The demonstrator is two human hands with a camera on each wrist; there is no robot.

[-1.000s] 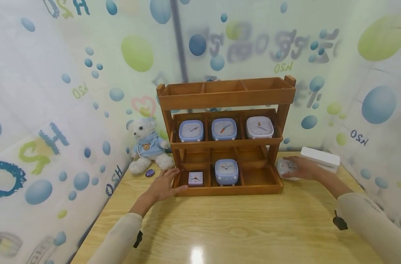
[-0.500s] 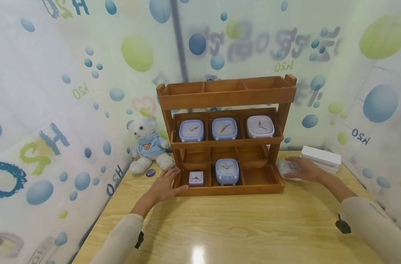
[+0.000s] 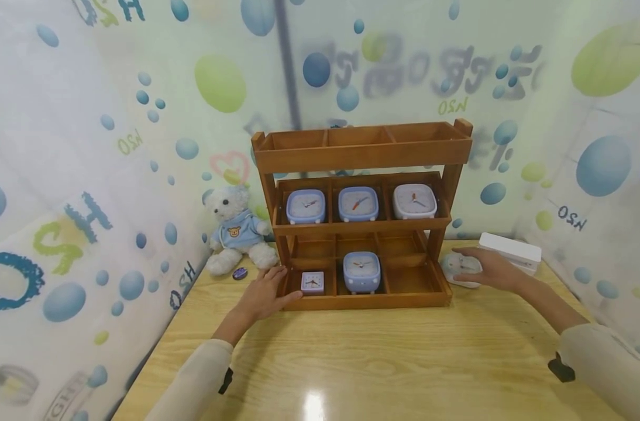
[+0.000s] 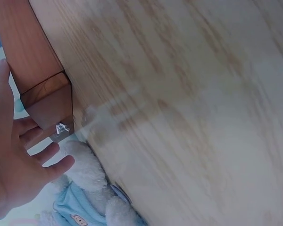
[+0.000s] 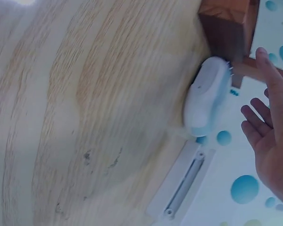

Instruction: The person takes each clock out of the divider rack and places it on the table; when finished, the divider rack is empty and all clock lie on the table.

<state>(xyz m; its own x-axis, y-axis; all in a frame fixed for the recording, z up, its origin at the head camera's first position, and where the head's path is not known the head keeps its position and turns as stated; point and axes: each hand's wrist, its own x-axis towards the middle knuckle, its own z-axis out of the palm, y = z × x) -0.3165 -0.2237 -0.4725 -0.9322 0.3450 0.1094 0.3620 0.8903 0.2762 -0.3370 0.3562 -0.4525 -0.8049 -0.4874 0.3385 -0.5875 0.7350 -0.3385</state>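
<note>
A wooden tiered rack [image 3: 364, 303] holds several alarm clocks in its compartments. My left hand [image 3: 260, 297] is at the rack's lower left corner; the left wrist view shows its fingers spread beside the rack's wooden end. Closest to this hand is a small square lilac clock [image 3: 312, 283], in the lower left compartment. A white rounded clock [image 3: 448, 264] lies on the table by the rack's lower right corner, side-on in the right wrist view. Around it curves my right hand [image 3: 491, 268], thumb and fingers parted; in the right wrist view this hand's fingers [image 5: 255, 123] appear apart from the clock.
A white teddy bear [image 3: 238, 231] in a blue hoodie sits left of the rack, with a small purple oval item [image 3: 240, 273] before it. Behind my right hand is a long white box [image 3: 509, 248]. Patterned sheets hang around the wooden table [image 3: 383, 351].
My right hand's thumb and fingers stand further apart, and more of the white clock shows between them. The right forearm has shifted to the right. My left hand stays at the rack.
</note>
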